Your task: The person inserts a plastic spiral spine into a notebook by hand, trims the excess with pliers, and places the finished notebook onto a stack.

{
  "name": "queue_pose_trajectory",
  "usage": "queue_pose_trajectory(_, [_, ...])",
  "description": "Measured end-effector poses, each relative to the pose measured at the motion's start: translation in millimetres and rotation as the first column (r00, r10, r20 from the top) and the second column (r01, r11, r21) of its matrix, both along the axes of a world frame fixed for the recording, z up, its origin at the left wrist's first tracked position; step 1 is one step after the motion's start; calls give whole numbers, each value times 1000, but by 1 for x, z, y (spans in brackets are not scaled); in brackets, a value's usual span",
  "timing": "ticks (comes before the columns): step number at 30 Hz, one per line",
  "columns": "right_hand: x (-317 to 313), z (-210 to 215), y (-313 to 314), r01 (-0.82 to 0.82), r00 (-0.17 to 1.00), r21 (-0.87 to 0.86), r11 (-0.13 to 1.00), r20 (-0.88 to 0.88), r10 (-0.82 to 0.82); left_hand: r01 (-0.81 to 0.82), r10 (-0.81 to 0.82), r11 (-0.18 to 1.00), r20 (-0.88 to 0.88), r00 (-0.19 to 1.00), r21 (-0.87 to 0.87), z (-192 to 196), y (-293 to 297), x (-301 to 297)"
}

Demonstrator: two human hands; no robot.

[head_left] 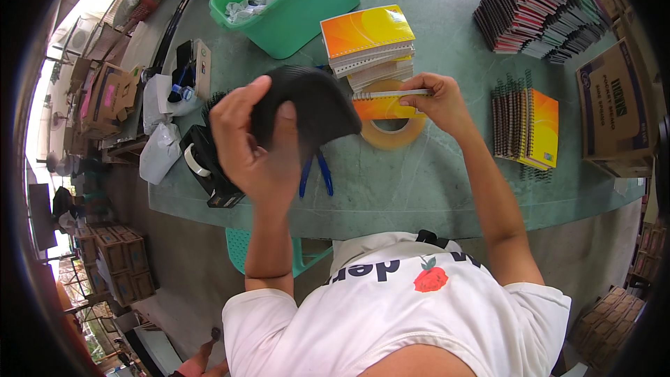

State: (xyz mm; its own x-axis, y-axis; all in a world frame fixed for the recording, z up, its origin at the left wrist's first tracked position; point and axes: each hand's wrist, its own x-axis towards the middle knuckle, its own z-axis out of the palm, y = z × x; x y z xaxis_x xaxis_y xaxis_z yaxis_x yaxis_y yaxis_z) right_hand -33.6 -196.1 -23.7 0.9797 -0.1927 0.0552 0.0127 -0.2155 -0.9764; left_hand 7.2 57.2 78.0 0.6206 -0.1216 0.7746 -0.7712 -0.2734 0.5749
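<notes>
My left hand grips a black, curved, ribbed thing; it is blurred and I cannot make out its kind. In my right hand, a small yellow-orange notebook is pinched between thumb and fingers, its pages edge-on. Directly below it, a wide roll of clear tape lies on the table. Blue-handled pliers rest near my left wrist, their head hidden by the black thing. Behind the hands stands a stack of punched yellow-orange notebooks.
A green tub with plastic bags stands at the back. A black tape dispenser sits left. Spiral-bound yellow notebooks, piled black-and-red notebooks and a carton occupy the right. The green table's near edge curves before me.
</notes>
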Motion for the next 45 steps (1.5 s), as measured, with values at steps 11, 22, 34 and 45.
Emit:
queue_pose_trajectory(11, [-22,-25,12,-39,997,302,952,74,17,116,-96,915,-72,993,387,-61,-16,4])
queue_pose_trajectory(22, [-31,9,26,130,971,-415,900,236,-32,103,-30,961,-275,961,256,-47,-8,-5])
queue_pose_trajectory(34, [-11,2,78,354,916,-660,663,388,-102,567,-161,680,-659,734,465,-118,-14,-29])
queue_pose_trajectory(45, [-10,5,76,299,933,-642,706,354,-73,544,-166,706,-640,750,454,-125,-8,-28])
